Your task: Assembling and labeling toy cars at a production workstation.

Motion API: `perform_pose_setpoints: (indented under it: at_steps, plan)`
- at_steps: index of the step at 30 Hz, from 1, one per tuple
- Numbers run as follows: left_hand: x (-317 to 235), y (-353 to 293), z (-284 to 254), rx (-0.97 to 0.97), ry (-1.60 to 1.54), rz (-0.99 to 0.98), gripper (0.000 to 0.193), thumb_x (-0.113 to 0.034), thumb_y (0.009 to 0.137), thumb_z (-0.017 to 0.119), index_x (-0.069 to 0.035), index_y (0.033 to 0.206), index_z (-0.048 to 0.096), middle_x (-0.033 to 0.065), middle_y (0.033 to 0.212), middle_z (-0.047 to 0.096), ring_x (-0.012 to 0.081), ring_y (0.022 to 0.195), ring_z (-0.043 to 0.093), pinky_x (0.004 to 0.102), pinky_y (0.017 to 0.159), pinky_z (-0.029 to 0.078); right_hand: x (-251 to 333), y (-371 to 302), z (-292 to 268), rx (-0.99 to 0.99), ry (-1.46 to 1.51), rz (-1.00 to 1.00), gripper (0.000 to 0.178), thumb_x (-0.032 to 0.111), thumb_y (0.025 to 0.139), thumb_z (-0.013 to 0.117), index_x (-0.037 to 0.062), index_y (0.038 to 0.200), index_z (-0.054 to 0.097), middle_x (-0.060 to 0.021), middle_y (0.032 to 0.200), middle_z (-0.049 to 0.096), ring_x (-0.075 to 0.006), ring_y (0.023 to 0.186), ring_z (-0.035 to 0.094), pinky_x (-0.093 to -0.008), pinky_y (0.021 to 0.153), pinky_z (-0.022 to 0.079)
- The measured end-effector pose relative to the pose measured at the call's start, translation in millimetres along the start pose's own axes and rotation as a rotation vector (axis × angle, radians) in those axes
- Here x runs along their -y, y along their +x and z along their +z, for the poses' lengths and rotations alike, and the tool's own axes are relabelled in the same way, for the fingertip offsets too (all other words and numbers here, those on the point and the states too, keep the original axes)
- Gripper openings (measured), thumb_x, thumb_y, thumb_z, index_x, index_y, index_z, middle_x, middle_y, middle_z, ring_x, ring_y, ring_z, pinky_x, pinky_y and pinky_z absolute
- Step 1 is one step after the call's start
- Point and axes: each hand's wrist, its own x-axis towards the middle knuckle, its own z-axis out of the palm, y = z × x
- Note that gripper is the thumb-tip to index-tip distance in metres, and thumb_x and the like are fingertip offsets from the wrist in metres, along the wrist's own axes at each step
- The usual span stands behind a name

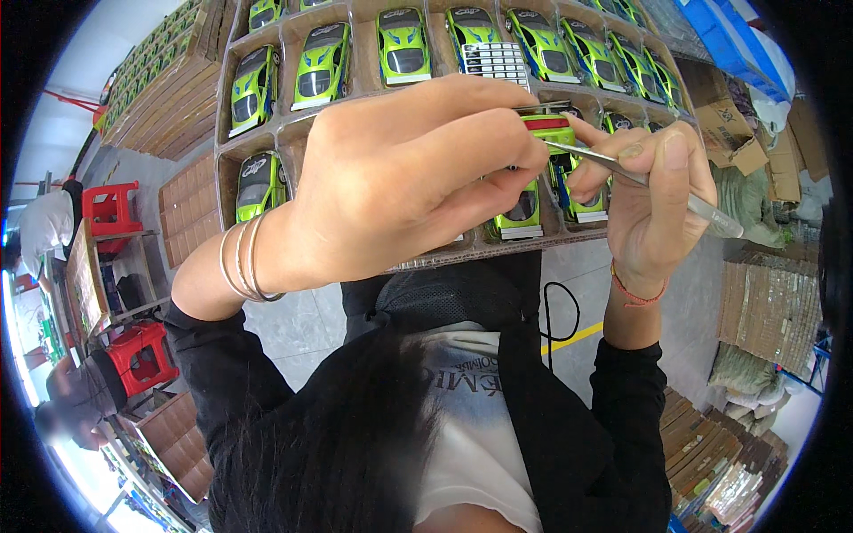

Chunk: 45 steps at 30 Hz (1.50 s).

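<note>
Over the near part of a partitioned tray (435, 259), the left hand (409, 169), fingers curled closed, apparently steadies a green toy car (553, 136), while the right hand (657, 195) pinches slim tweezers (711, 213), seemingly for fine control near its red strip (545, 124).

Eight cars (404, 44) in one full row

The tray (360, 67) is one, with three rows in view. The middle row counts eight cars; the far row is cut off and the near row partly hidden, so neither can be totalled. Over it are two hands, one left hand (382, 173) and one right hand (662, 200), with one held car (548, 134), one pair of tweezers (711, 215) and one grid sheet (496, 64). Bangles (238, 262): three. Red cord (637, 302): one. Stools (142, 360): two. Co-workers (49, 222): two. Brown trays (189, 211): two. Floor line (571, 338): one. Cable (578, 311): one.
</note>
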Motion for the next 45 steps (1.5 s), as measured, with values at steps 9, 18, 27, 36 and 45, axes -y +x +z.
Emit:
perform_pose_setpoints:
  at_steps: [9, 18, 27, 36, 45]
  plan:
    - [30.9, 26.5, -36.7, -0.149, 0.223, 0.106, 0.034, 0.004, 0.077, 0.080, 0.001, 0.109, 0.072, 0.0175, 0.106, 0.073, 0.0198, 0.091, 0.073, 0.0268, 0.078, 0.059, 4.2, -5.1, -15.9, -0.277, 0.089, -0.014, 0.042, 0.030, 0.109, 0.037, -0.0042, 0.093, 0.056, -0.0222, 0.081, 0.068, -0.0263, 0.071, 0.067, -0.0404, 0.072, 0.057]
    - [197.9, 47.4, -22.8, -0.104, 0.422, 0.022, 0.029, -0.012, 0.085, 0.074, -0.011, 0.114, 0.071, 0.0138, 0.104, 0.071, 0.0293, 0.091, 0.070, 0.0350, 0.080, 0.055, -18.6, -30.2, -20.2, -0.069, -0.175, 0.405, 0.038, 0.021, 0.107, 0.044, -0.0051, 0.089, 0.064, -0.0127, 0.078, 0.069, -0.0157, 0.071, 0.065, -0.0295, 0.071, 0.052]
    - [249.8, 80.0, 10.1, 0.190, 0.485, -0.036, 0.023, -0.012, 0.080, 0.074, -0.008, 0.102, 0.071, 0.0107, 0.102, 0.072, 0.0316, 0.088, 0.069, 0.0399, 0.079, 0.055, -28.1, -34.5, -28.2, -0.126, 0.000, 0.446, 0.034, 0.019, 0.107, 0.047, -0.0056, 0.092, 0.064, -0.0140, 0.079, 0.069, -0.0168, 0.070, 0.066, -0.0291, 0.069, 0.053]
    - [251.5, 104.5, 31.0, 0.151, -0.015, 0.173, 0.026, -0.009, 0.085, 0.063, 0.000, 0.109, 0.070, 0.0186, 0.123, 0.067, 0.0382, 0.090, 0.069, 0.0416, 0.085, 0.054, -27.8, -33.9, -31.2, -0.161, 0.074, 0.478, 0.034, 0.020, 0.106, 0.048, -0.0062, 0.092, 0.064, -0.0159, 0.080, 0.069, -0.0189, 0.069, 0.067, -0.0302, 0.067, 0.055]
    - [177.7, 98.0, 31.8, -0.106, 0.349, -0.077, 0.017, -0.009, 0.089, 0.066, 0.000, 0.103, 0.070, 0.0205, 0.094, 0.071, 0.0297, 0.079, 0.071, 0.0384, 0.069, 0.054, -25.8, -26.1, -23.1, -0.029, -0.030, 0.567, 0.032, 0.025, 0.102, 0.059, -0.0025, 0.088, 0.067, -0.0106, 0.076, 0.071, -0.0119, 0.067, 0.068, -0.0220, 0.059, 0.051]
